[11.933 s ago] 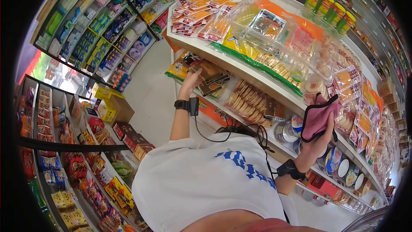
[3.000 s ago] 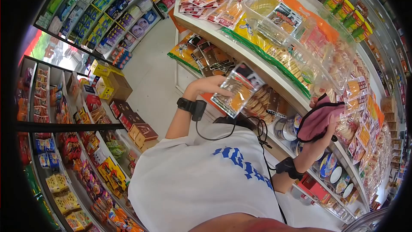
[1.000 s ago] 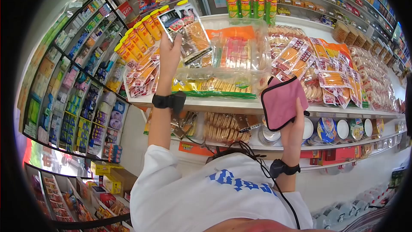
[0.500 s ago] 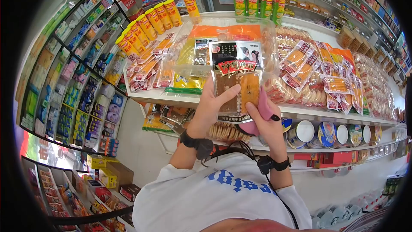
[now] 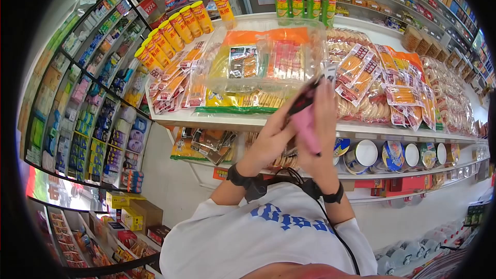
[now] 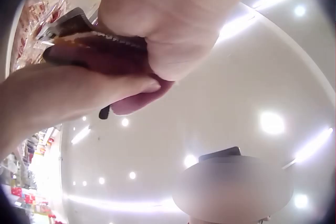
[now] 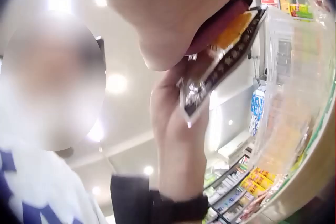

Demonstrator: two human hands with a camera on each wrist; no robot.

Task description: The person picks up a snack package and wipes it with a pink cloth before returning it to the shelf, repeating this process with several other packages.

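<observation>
In the head view the left hand (image 5: 273,137) grips a dark snack packet (image 5: 305,95), which is tilted nearly edge-on. Against it the right hand (image 5: 321,129) holds a folded pink cloth (image 5: 307,128), fingers extended upward along the packet. From the left wrist, the packet (image 6: 73,22) and cloth (image 6: 137,102) lie between both hands, with the right thumb on the cloth. The right wrist view shows the packet's dark printed edge (image 7: 231,61), its orange contents and the cloth (image 7: 212,32) under the right hand (image 7: 173,14). The left fingertips are partly hidden.
A white display counter (image 5: 217,120) carries a clear plastic tray (image 5: 318,46), bagged snacks and upright yellow cans (image 5: 185,25). Below, a shelf holds more packets (image 5: 209,142) and round tubs (image 5: 366,154). Stocked shelving (image 5: 88,98) stands at left.
The packet came up from the lower shelf in the left hand, then met the right hand and cloth. Since half a second ago it has turned from front-facing to nearly edge-on.
</observation>
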